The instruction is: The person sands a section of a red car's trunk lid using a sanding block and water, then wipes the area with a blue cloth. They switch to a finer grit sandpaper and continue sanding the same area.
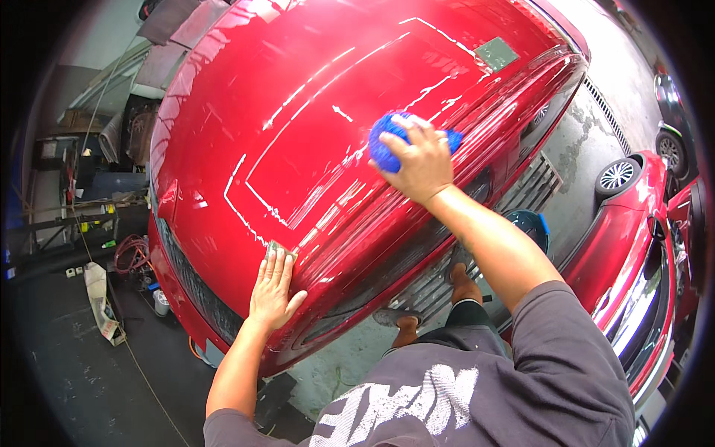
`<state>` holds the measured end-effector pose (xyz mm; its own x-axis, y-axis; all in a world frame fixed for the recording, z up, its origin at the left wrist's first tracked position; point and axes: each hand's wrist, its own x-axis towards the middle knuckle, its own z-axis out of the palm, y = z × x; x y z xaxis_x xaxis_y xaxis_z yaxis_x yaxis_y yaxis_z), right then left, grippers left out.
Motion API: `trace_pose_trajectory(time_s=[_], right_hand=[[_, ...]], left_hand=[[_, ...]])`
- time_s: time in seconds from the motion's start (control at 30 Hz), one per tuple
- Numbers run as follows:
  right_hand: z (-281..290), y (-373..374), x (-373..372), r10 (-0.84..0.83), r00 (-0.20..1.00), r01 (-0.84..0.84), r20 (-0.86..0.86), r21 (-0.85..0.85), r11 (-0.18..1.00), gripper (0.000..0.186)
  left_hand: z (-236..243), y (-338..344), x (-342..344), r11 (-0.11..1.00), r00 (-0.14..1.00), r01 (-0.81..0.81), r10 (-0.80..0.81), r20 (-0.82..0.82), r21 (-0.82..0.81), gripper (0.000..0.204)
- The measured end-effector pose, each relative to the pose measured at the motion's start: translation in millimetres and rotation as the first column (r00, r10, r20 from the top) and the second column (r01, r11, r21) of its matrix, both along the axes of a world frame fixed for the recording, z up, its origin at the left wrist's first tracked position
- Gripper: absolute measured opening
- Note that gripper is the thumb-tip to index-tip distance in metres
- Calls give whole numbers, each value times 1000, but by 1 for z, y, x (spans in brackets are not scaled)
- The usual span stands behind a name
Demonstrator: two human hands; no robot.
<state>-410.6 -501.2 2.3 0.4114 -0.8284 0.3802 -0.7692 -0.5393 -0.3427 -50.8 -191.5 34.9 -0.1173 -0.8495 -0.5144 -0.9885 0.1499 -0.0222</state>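
A glossy red car hood (223,104) spreads in front of me, streaked with reflections. My right hand (421,162) grips a bunched blue textured cloth (385,141) against the hood's near-right part. Lower on the left, my left hand (274,290) lies flat, its fingers stretched out over a small grey-green sheet (285,253) on the paint. The fingers hide most of that sheet. Another grey-green rectangular sheet (497,54) rests by itself on the red bodywork at the far right.
A dark bucket (529,227) with a blue edge stands on the floor at my right, beside a metal grate (540,186). Farther right is another red car (633,231). At left are a cluttered rack (82,216), a coiled red hose (132,255) and a can (161,302).
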Motion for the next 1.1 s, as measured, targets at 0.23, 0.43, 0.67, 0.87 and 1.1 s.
trace_pose_trajectory(time_s=[0.23,0.43,0.67,0.87,1.1], right_hand=[[31,-143,-25,131,975,-130,177,-17,991,32],[77,-291,-115,-111,993,115,-32,305,945,48],[22,-369,-279,-336,937,330,98,73,941,54],[-12,-402,-292,-244,965,197,-93,-356,913,71],[14,-341,-263,487,867,-464,-99,194,865,57]], left_hand=[[-22,-213,-152,948,981,-1,-61,-186,-318,104],[-19,-389,-277,906,947,42,-170,-273,-421,98],[-33,-275,-210,853,991,76,-124,-59,-517,103],[-55,-261,-197,887,995,15,-61,-84,-461,104],[-45,-266,-198,888,995,0,-46,-89,-460,103]])
